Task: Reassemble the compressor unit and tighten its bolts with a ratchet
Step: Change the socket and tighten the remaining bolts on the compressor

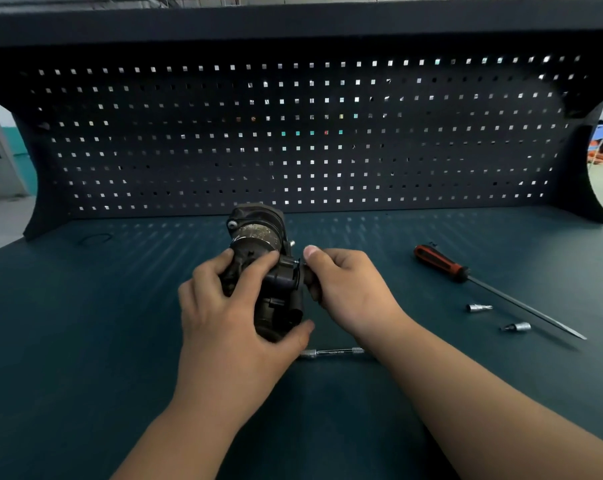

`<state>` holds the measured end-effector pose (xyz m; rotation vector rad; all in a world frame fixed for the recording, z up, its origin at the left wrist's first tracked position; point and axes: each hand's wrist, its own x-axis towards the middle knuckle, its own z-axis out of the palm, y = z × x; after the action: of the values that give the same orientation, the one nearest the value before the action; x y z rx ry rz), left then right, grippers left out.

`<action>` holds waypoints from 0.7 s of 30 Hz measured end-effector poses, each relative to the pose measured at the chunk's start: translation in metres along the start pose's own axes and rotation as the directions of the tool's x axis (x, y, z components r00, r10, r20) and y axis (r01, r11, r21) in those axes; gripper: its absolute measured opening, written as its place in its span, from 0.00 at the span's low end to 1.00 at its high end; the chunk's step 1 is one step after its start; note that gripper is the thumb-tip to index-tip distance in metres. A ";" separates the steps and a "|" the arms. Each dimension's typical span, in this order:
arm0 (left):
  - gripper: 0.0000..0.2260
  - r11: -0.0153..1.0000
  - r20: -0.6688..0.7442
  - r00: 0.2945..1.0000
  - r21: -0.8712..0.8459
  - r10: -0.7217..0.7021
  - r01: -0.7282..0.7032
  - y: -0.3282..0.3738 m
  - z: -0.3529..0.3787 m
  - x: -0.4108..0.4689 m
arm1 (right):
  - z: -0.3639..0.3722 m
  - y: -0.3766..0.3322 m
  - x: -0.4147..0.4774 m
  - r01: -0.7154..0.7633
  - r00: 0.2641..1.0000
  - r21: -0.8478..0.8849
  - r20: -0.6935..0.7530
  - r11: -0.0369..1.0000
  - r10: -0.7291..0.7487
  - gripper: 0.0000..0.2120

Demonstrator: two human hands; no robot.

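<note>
The dark compressor unit (258, 237) lies on the workbench at the centre, its length running away from me. My left hand (230, 306) wraps over its near end from the left, thumb under the body. My right hand (341, 282) pinches a small dark part at the unit's right side, where a short bolt (292, 243) sticks out; what the fingers hold is mostly hidden. A chrome ratchet handle (331, 352) lies on the bench just below my hands, partly covered by my right forearm.
A long screwdriver (442, 263) with a red and black handle lies to the right, shaft pointing to the lower right. Two small chrome sockets (478, 308) (517, 327) sit beside it. A black ring (95, 238) lies far left. A dark pegboard (293, 133) stands behind the bench.
</note>
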<state>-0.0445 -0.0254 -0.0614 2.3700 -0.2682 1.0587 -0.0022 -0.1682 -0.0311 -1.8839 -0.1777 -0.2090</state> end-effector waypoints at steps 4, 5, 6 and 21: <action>0.37 1.000 0.042 0.999 0.000 0.011 -0.011 -0.006 -0.004 -0.001 | -0.004 0.002 0.000 -0.474 0.880 0.449 0.282 0.757 0.383 0.21; 0.38 1.000 0.057 0.998 0.004 0.014 -0.014 -0.007 -0.005 -0.002 | -0.006 0.004 -0.002 -0.567 0.823 0.491 0.368 0.661 0.433 0.17; 0.39 1.000 0.070 0.998 0.005 0.003 -0.004 -0.007 -0.007 -0.004 | -0.009 0.006 -0.005 -0.622 0.783 0.530 0.422 0.577 0.456 0.13; 0.17 0.989 0.412 0.900 -0.027 0.143 -0.145 0.021 -0.005 -0.034 | -0.015 0.023 -0.073 -0.457 0.889 0.669 0.370 0.586 0.271 0.11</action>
<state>-0.0780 -0.0418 -0.0756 2.5930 -0.6030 0.6021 -0.0688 -0.1911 -0.0647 -1.0592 -0.0086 0.3457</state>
